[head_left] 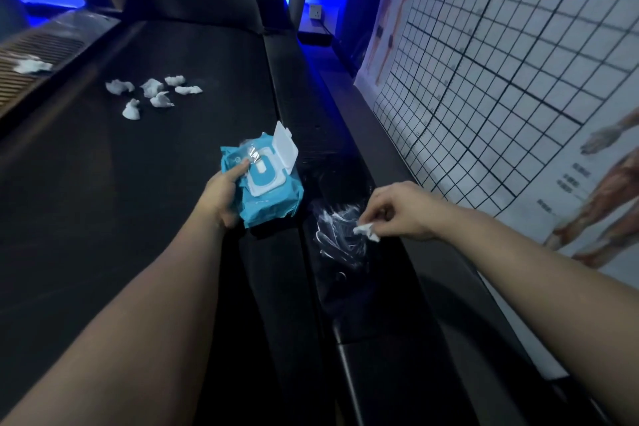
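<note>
Head view: the one camera, looking down along a treadmill.
Left hand (224,194): your fingers are curled round the near-left end of the wet-wipe pack (273,197), and your thumb lies along its top beside the opening.
Wet-wipe pack: a soft blue pack that you hold tilted over the right edge of the treadmill belt (138,183).
Flip lid (285,145): white, standing open, folded back toward the far right of the pack.
Right hand (401,211): your thumb and fingertips pinch a small crumpled wipe (366,232), with the other fingers curled in.
Crumpled wipe: white, hanging just under your fingertips, directly over the black plastic bag (337,252).
Black plastic bag: glossy and crinkled, lying on the treadmill's right side rail (287,97), just right of the pack. You cannot tell from here whether its mouth is open.
Hands to each other: well apart, each holding its own thing, with the bag between them.
White wads (152,88): six crumpled pieces in a loose cluster on the far left of the belt, well apart from the pack.
Single wad (33,65): lying on a ribbed surface at the far left edge.
Wall chart (501,62): a black grid with body figures, on the wall to your right.
Wall socket (315,11): white, on the far wall in blue light.
</note>
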Tool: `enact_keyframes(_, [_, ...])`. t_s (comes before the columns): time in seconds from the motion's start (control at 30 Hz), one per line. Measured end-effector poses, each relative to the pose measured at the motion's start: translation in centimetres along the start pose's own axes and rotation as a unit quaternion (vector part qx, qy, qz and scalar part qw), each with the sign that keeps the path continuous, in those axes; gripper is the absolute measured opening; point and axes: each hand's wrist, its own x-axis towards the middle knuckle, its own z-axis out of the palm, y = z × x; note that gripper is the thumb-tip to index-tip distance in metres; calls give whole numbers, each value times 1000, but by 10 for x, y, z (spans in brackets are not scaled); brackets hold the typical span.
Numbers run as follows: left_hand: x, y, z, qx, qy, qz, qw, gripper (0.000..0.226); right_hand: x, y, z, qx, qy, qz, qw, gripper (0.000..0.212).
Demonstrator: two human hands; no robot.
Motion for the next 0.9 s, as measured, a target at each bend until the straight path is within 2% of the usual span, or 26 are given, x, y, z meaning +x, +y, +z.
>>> enact_keyframes(0.03, [0,0,0,-4,3,2,1000,45,-1,-4,-1,23,-24,5,999,16])
enact_keyframes(0.1, [1,-1,-1,-8,2,3,1000,45,-3,-10,-4,143,-38,23,989,15])
enact_keyframes(0.13, [2,-1,-1,-9,0,2,1000,46,-3,-10,-6,207,-9,30,978,13])
enact_keyframes(0.2, [3,-1,-1,-10,-6,1,1000,45,3,-6,-7,285,105,63,951,14])
enact_keyframes(0.3, [5,-1,-1,-9,-18,0,1000,44,22,11,1,289,256,164,908,16])
enact_keyframes(0.37, [6,-1,-2,-7,-22,-5,1000,46,33,20,12,229,279,204,910,14])
enact_keyframes(0.53, [8,-2,-3,-5,-27,-7,1000,45,43,19,23,64,235,130,961,21])
enact_keyframes(0.8, [7,-2,-4,-7,-29,-6,1000,46,15,0,22,4,108,-24,994,21])
enact_keyframes(0.9, [5,-2,-3,-13,-21,-4,1000,44,2,-10,15,-33,52,-51,997,23])
